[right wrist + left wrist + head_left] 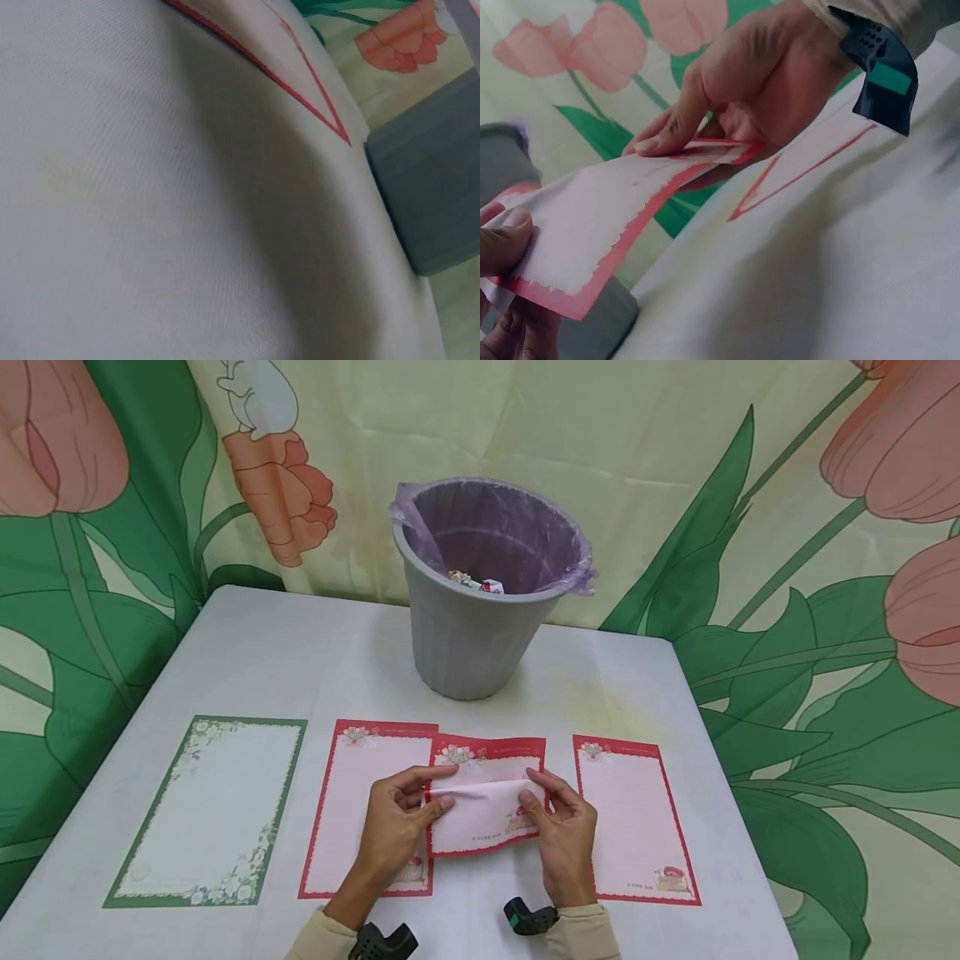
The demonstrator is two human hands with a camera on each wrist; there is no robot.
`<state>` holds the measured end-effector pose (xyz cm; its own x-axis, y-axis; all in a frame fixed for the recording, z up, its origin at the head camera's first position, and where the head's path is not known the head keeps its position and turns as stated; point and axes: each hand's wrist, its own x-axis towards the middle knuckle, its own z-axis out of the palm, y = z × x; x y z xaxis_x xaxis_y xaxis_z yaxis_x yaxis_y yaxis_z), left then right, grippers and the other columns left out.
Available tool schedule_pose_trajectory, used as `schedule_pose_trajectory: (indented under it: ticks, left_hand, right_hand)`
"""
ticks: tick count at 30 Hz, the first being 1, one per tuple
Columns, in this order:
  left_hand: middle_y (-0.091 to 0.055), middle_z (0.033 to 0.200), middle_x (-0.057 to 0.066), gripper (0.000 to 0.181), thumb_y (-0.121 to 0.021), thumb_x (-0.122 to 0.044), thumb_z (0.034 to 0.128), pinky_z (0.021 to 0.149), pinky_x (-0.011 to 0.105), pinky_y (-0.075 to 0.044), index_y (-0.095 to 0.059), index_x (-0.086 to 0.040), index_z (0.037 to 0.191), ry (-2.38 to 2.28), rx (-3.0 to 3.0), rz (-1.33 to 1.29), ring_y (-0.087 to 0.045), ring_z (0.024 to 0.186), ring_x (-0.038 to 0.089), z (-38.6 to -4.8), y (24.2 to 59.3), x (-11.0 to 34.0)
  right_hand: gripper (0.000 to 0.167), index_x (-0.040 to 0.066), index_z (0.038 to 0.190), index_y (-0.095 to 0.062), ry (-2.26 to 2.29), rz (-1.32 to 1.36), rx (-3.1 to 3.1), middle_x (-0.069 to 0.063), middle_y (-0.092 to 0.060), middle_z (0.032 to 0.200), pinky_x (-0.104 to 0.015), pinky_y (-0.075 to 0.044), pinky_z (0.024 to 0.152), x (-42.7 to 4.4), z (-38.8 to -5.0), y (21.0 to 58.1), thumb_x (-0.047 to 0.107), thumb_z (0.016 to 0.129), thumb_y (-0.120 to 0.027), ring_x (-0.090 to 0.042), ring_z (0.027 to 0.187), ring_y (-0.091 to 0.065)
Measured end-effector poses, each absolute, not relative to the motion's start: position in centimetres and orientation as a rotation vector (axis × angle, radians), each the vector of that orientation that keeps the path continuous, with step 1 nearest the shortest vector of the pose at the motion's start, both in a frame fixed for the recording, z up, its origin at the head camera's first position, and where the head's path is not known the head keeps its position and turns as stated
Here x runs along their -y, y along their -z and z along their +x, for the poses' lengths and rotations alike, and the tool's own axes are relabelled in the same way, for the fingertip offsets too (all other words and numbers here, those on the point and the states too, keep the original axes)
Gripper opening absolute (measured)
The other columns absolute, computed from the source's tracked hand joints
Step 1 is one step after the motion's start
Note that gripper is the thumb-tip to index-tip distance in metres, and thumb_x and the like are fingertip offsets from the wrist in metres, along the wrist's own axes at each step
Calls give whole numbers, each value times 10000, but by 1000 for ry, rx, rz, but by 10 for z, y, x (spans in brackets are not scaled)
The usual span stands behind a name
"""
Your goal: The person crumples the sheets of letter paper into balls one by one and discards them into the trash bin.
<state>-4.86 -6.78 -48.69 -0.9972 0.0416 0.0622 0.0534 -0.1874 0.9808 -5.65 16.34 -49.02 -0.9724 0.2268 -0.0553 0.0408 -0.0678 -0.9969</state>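
A red-bordered sheet of letter paper is held up between both hands, with a fold line running across its middle. My left hand pinches its left edge between thumb and fingers. On the opposite edge, my right hand pinches it likewise. The left wrist view shows the sheet bowed, with the left hand at lower left and the right hand above. Neither hand appears in the right wrist view. Behind the held sheet, another red-bordered sheet lies flat, partly covered.
A grey bin with a purple liner stands at the back, crumpled paper inside. One more red-bordered sheet lies at right, and a green-bordered sheet at left. White cloth covers the table; a printed curtain hangs behind.
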Motion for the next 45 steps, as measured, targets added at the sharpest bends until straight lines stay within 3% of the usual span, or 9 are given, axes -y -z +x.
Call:
schedule_pose_trajectory:
  ticks: [8,13,20,28,34,38,41,45]
  left_hand:
    - [-776,1269,95,319,-810,-5,914,884,232,-626,-783,-84,1222,2356,2041,-124,-772,1043,170,-48,485,69]
    - [-780,1265,95,301,-791,-5,930,914,244,-621,-787,-80,1221,2358,2063,-155,-770,1086,154,-49,485,70]
    - [-780,1253,96,263,-766,-4,950,933,287,-627,-793,-84,1199,2434,2081,-142,-751,1135,164,-49,483,71]
    - [-754,1303,93,265,-694,60,973,921,275,-620,-799,-75,1175,2529,2132,-184,-702,1199,169,-50,478,71]
    - [-783,1220,82,279,-670,79,978,925,259,-603,-812,-98,1139,2457,2173,-192,-700,1221,174,-53,472,70]
    - [-789,1195,87,244,-675,43,993,889,245,-599,-811,-95,1144,2425,2209,-182,-716,1158,164,-54,473,67]
    - [-781,1194,126,201,-687,-2,1005,836,228,-602,-792,-58,1167,2444,2210,-197,-731,1061,142,-55,476,64]
    - [-778,1222,150,238,-705,-16,998,816,214,-607,-740,-47,1232,2463,2150,-252,-739,1031,131,-56,479,60]
  right_hand:
    - [309,50,1225,-785,-2107,-216,2099,-105,-781,1229,-282,-622,921,-165,-55,486,40,918,-820,-165,1119,-749]
    - [247,20,1167,-794,-2083,-122,2147,-113,-812,1105,-237,-644,790,-166,-54,482,31,921,-815,-161,859,-736]
    - [183,-54,1112,-759,-2140,8,2207,-58,-809,1063,-256,-646,778,-170,-56,480,-11,936,-781,-183,883,-758]
    - [165,-124,1059,-715,-2267,192,2273,-35,-810,930,-220,-603,685,-174,-59,478,-16,946,-767,-99,767,-698]
    - [177,-100,1084,-735,-2289,197,2253,-37,-820,1008,-261,-642,797,-171,-59,478,3,946,-777,-142,885,-750]
    - [109,22,1057,-778,-2413,252,2177,-1,-818,1036,-268,-638,870,-169,-57,481,-14,956,-754,-139,1026,-768]
    - [174,139,1045,-794,-2549,387,2096,30,-818,1047,-237,-626,862,-166,-57,483,-7,965,-744,-101,1054,-762]
    - [184,183,1066,-787,-2692,515,1993,-11,-772,1308,-238,-595,981,-161,-58,483,34,968,-744,-122,1272,-703]
